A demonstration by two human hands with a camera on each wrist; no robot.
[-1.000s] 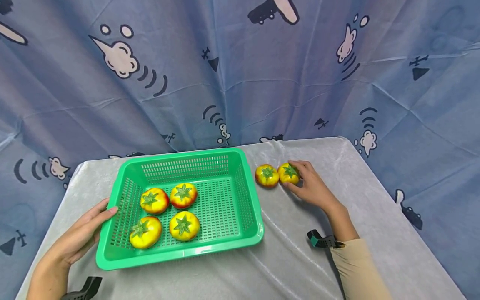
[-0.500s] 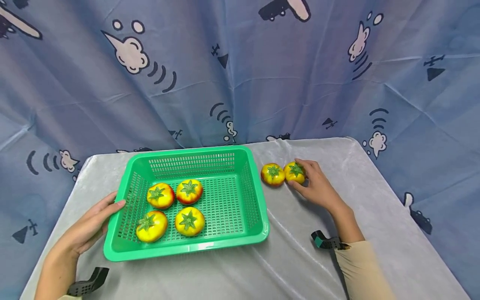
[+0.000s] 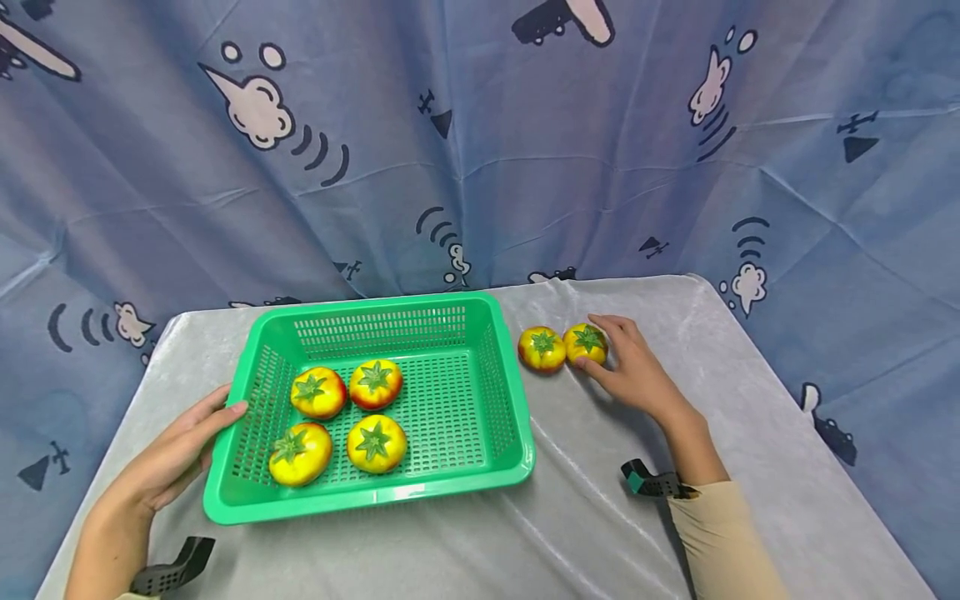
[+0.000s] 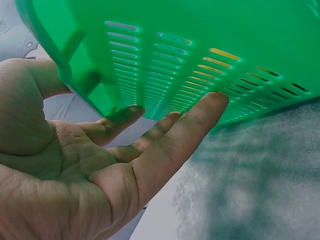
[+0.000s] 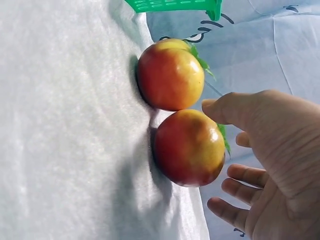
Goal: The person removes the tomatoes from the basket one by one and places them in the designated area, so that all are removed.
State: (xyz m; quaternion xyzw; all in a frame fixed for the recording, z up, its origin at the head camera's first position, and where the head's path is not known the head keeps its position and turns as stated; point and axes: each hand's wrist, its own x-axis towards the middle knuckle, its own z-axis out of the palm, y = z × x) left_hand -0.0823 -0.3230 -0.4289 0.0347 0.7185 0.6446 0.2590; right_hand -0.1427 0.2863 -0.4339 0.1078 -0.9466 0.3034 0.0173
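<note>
A green plastic basket [image 3: 472, 417] with slotted walls sits on the left half of the table. My left hand [image 3: 176, 454] holds its left end, the thumb over the rim and the fingers against the outer wall, as the left wrist view shows. My right hand [image 3: 633, 371] is spread around the right-hand tomato [image 3: 586, 344], a yellow-red one with a green star-shaped leaf top. In the right wrist view its thumb tip is right by the top of this tomato [image 5: 189, 148], while the other fingers reach past its far side. A second tomato [image 3: 542, 349] lies against it on the left.
Inside the basket lie several like tomatoes, among them one at the front left [image 3: 301, 454] and one at the back right [image 3: 376, 384]. A grey-white cloth [image 3: 585, 525] covers the table. Behind it hangs a blue patterned curtain [image 3: 480, 150].
The head view has shifted slightly. My right fingers stand a little wider about the right-hand tomato. Both tomatoes and the basket keep their places on the cloth.
</note>
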